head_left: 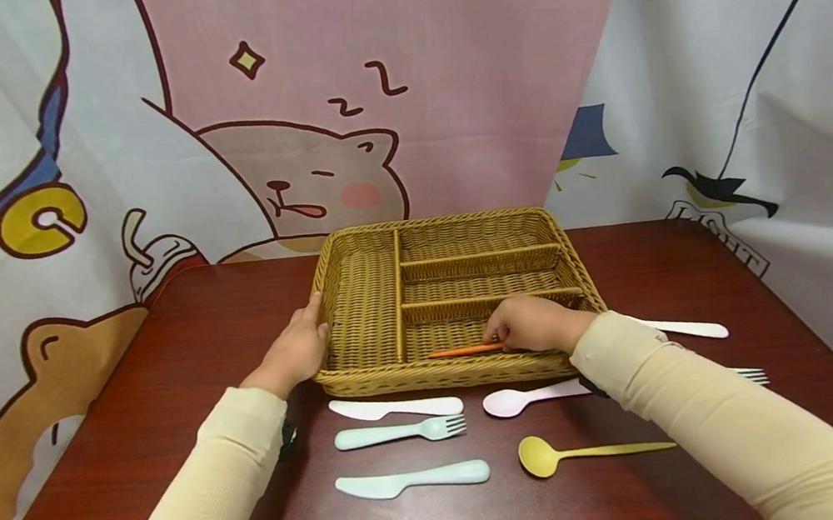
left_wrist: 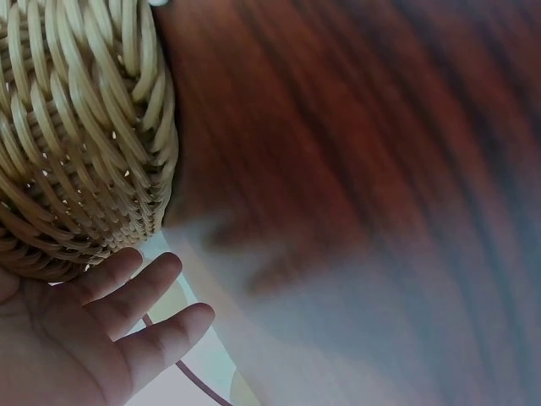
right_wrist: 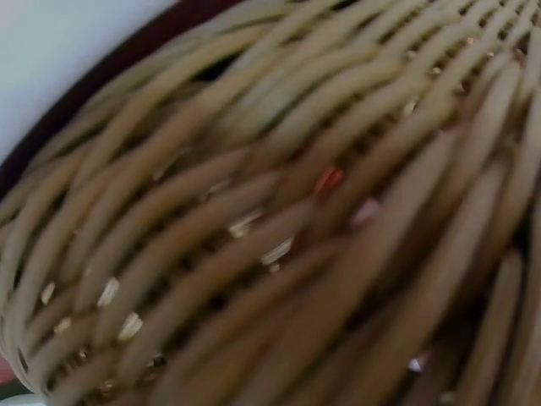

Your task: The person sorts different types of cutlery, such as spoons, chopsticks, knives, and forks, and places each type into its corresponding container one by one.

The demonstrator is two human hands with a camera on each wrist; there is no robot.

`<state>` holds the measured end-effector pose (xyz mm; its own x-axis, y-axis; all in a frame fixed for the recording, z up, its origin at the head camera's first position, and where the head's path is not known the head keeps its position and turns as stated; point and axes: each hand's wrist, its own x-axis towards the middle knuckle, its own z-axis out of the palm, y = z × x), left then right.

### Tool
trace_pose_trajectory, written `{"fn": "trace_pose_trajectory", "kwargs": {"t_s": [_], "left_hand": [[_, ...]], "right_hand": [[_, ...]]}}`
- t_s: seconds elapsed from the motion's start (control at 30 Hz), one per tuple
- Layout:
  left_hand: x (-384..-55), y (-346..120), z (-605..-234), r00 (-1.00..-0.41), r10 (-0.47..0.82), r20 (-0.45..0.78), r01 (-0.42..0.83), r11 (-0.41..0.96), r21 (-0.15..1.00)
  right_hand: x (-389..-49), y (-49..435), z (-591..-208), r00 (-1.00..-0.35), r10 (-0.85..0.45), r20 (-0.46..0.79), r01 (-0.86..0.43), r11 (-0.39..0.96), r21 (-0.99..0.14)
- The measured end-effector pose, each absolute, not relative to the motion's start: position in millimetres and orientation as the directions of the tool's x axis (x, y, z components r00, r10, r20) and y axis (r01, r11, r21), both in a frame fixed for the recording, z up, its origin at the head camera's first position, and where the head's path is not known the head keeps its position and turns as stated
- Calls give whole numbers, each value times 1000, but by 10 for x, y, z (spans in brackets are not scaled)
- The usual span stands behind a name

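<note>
A woven wicker basket [head_left: 465, 371] with several compartments stands at the back of the table. Inside its front right compartment, my right hand [head_left: 539, 323] pinches an orange utensil [head_left: 463, 351]; a slim tapered end points left and the rest is hidden by the hand. My left hand [head_left: 297, 351] rests against the basket's left side, and the left wrist view shows its fingers extended beside the weave [left_wrist: 76, 127]. Blurred wicker wall [right_wrist: 254, 211] fills the right wrist view, with a speck of orange showing through a gap.
In front of the basket lie a white knife [head_left: 396, 407], a pale green fork [head_left: 399, 433], a pale green knife [head_left: 411, 480], a pink spoon [head_left: 509, 403] and a yellow spoon [head_left: 539, 456]. A white handle [head_left: 694, 327] and fork tines [head_left: 753, 376] show beyond the right sleeve.
</note>
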<state>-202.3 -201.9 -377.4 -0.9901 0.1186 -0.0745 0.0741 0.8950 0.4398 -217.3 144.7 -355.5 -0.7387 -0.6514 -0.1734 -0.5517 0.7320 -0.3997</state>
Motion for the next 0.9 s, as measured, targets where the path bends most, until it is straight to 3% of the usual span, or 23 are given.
{"fn": "trace_pose_trajectory", "kwargs": {"t_s": [0.27,0.53,0.9], "left_hand": [[-2032,-2023,-3784,-990,112,-87,61,892,448],[-2019,-2029,-3784,-988,111,-103,53,890,453],[-2023,-2024,-3785,-989,111,-99,55,892,450]], "right_hand": [[-2167,1438,-3606,-741,-646,-182,-566,747,-347],[-2144,1434,-3570,-753,-640,-154,-551,741,-384],[-2005,1271,-3455,-813,-580,55,-544,722,-427]]}}
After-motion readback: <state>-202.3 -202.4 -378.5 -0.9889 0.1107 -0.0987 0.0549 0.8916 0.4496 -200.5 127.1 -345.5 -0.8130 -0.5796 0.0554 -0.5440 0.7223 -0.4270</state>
